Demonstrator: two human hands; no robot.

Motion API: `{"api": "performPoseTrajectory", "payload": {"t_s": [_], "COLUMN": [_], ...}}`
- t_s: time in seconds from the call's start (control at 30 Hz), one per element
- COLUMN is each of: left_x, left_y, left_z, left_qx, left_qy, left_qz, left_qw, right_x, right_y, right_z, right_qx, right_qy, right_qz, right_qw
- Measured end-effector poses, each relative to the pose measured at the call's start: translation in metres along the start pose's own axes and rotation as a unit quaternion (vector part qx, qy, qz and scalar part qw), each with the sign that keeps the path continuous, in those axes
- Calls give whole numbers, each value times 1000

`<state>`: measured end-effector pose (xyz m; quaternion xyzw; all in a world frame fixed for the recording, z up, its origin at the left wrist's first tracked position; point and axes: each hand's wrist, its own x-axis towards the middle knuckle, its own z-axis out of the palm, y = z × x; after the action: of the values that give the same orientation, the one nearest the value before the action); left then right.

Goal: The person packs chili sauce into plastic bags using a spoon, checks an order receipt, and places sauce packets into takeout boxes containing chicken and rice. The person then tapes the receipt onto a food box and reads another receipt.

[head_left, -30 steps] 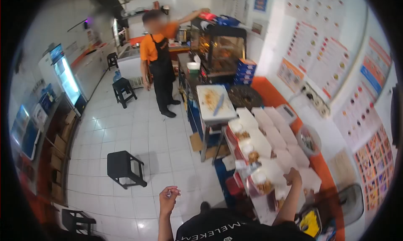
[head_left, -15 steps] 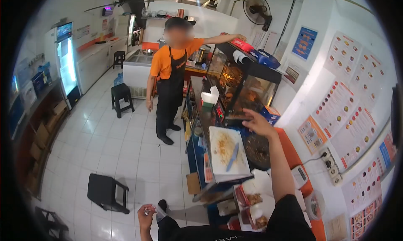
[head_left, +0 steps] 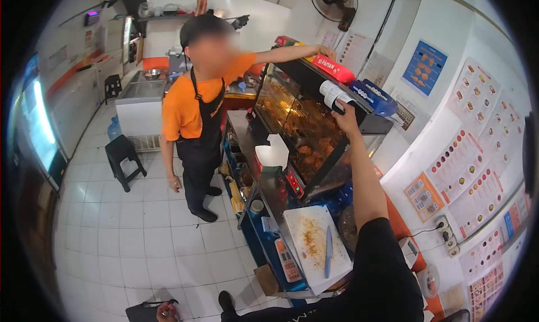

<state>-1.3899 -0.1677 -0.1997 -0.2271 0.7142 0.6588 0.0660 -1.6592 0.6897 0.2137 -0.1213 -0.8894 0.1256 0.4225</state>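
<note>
The roll (head_left: 332,90) lay on top of the warmer (head_left: 328,170) in the head view, just beside a blue box (head_left: 373,96). The right hand (head_left: 346,119) was at its near end, half curled; whether it gripped the roll, I could not tell. Low in view, the left hand (head_left: 167,312) was curled, its contents unclear. A light pinch, clear of the glass (head_left: 300,122), seemed best.

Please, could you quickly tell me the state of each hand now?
Left hand: curled at the bottom edge; whether it holds anything cannot be told.
Right hand: at the white roll on the display case; grip cannot be told.
</note>
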Motion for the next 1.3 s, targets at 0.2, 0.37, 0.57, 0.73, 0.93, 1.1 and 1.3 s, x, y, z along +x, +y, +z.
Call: {"api": "performPoseTrajectory", "payload": {"t_s": [0.2,0.37,0.57,0.73,0.93,1.1,1.3], "left_x": [121,167,192,195,180,183,46], "left_y": [-93,-89,-92,-87,-58,-30,152], "left_z": [0,38,55,62,63,108,270], "left_qx": [-266,-103,-140,-20,-76,-12,41], "left_qy": [-100,-128,-203,-210,-227,-336,-522], "left_qz": [82,10,-29,8,-43,91,205], "left_qw": [955,986,969,978,970,937,827], "right_x": [19,31,23,13,-21,-113,-275], "right_y": [2,10,2,11,-20,-138,-191], "right_z": [30,43,36,27,-2,-103,-212], "right_qx": [-1,-10,-30,22,185,249,353], "right_qy": [66,92,98,124,180,97,77], "right_qz": [60,106,127,91,34,29,74], "right_qw": [996,990,987,988,965,963,930]}}
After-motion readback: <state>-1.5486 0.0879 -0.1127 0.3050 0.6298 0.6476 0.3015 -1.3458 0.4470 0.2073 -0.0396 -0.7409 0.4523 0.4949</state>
